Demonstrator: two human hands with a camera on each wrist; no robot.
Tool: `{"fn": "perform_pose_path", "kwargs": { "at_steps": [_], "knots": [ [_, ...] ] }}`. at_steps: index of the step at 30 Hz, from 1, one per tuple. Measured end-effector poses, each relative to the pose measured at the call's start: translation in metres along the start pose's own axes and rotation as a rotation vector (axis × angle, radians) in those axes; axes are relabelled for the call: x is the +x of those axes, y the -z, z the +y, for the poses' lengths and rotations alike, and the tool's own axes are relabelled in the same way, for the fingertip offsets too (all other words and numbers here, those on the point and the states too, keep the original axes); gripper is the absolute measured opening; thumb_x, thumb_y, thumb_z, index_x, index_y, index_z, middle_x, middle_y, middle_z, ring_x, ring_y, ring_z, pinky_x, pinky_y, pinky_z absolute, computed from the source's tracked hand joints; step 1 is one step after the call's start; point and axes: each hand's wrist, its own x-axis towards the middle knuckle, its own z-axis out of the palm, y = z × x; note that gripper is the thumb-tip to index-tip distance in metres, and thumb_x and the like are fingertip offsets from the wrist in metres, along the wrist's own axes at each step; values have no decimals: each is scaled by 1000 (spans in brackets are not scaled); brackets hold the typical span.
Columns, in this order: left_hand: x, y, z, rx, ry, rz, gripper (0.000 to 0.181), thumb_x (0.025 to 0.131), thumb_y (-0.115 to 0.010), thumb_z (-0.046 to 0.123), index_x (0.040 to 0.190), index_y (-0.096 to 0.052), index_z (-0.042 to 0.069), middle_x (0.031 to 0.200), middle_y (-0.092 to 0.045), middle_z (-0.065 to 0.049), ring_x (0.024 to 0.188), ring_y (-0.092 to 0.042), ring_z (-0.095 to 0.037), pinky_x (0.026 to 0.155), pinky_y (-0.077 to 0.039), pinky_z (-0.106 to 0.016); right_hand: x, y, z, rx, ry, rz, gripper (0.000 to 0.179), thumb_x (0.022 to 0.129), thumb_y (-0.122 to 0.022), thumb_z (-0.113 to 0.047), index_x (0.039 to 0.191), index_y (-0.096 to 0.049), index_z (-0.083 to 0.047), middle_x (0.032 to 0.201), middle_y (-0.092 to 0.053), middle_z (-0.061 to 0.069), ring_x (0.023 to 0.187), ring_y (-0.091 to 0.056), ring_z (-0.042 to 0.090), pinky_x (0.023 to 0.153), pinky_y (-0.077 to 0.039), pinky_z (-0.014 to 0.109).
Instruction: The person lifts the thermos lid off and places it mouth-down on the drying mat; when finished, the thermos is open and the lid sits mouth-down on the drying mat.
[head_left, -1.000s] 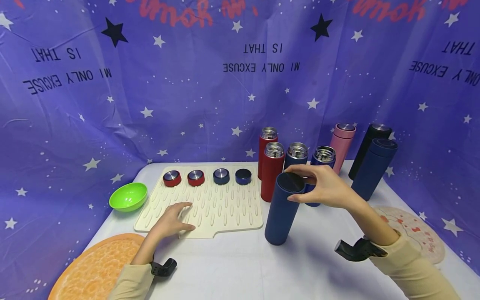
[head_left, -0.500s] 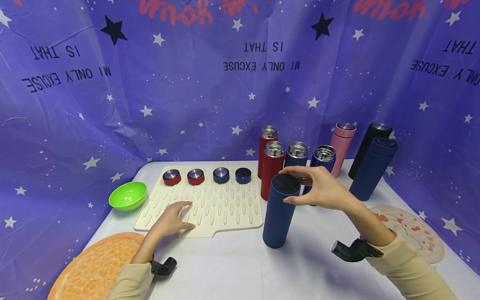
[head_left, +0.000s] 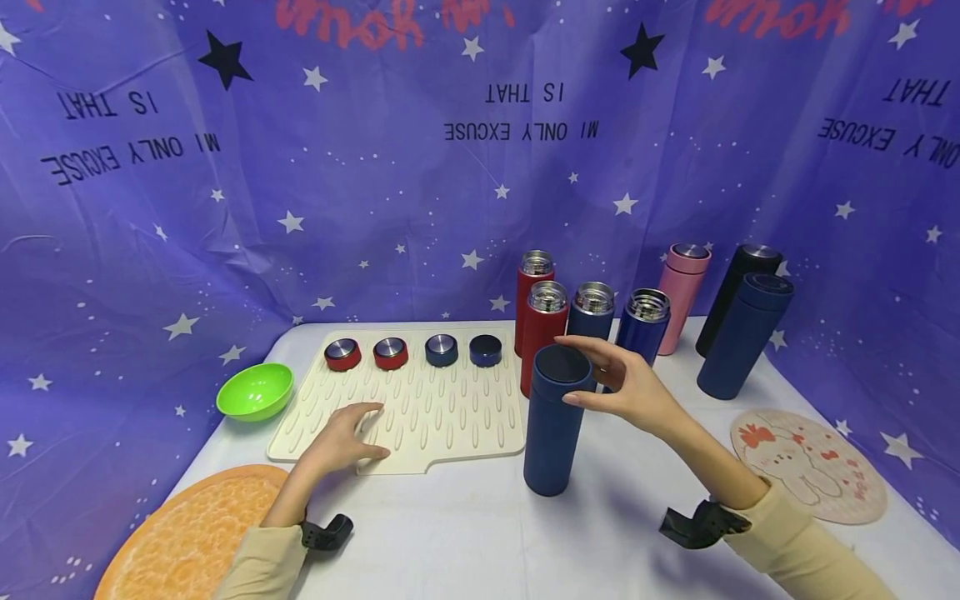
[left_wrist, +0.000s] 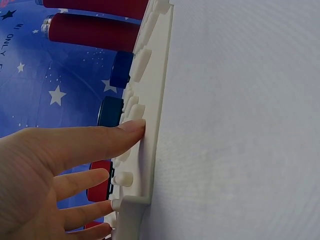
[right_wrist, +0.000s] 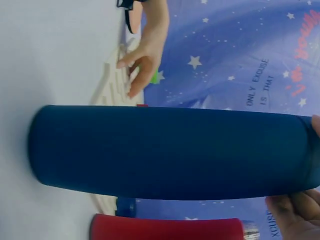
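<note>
Navy bottle, lid mostly outside the right wrist view.

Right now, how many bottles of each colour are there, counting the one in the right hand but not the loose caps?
Red bottles: 2
Blue bottles: 4
Pink bottle: 1
Black bottle: 1
Total: 8

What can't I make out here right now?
Head: lower part of open royal-blue bottle, hidden by right hand.
Head: inside of held blue bottle, hidden by its lid.
Right wrist: most of the right hand, cut off by frame edge.
Left wrist: red lids, partly hidden by left hand.
</note>
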Motion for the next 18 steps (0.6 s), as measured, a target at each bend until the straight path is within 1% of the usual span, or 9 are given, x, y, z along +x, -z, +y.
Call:
{"fn": "perform_pose_path", "kwargs": {
  "at_steps": [3,7,10,14,18],
  "knots": [
    [0,0,1,2,3,-1,77,68,-87,20,133,-52,-4,134,-49,-28,127,-36,-51,105,-29,-63,-5,-4,10,96,10,1,70,80,-77,-2,142,-45,-4,136,-54,10,119,-57,19,100,-45,30],
    [1,1,3,3,10,-4,78,68,-88,20,133,-52,-4,135,-48,-28,127,-36,-51,105,-29,-63,-15,-12,23,143,-20,-7,71,78,-78,-1,140,-43,3,126,-61,13,112,-61,18,97,-47,29],
    [1,1,6,8,-14,4,79,68,-88,21,133,-52,-5,134,-49,-28,126,-37,-51,105,-30,-63,-20,-17,33,155,-48,-21,73,76,-80,-2,139,-44,4,125,-61,14,113,-60,16,97,-47,28],
    [2,2,12,15,-79,29,78,68,-88,21,132,-52,-4,133,-50,-27,126,-39,-51,104,-30,-63,-25,-21,43,191,-86,-45,74,75,-81,-2,139,-45,3,127,-60,14,115,-59,16,99,-45,27],
    [2,7,21,8,-124,61,77,68,-88,20,133,-53,-1,134,-51,-25,126,-39,-49,104,-31,-62,-27,-22,50,221,-104,-53,74,74,-82,-2,138,-45,6,129,-59,16,115,-60,17,98,-45,27]
  ]
}}
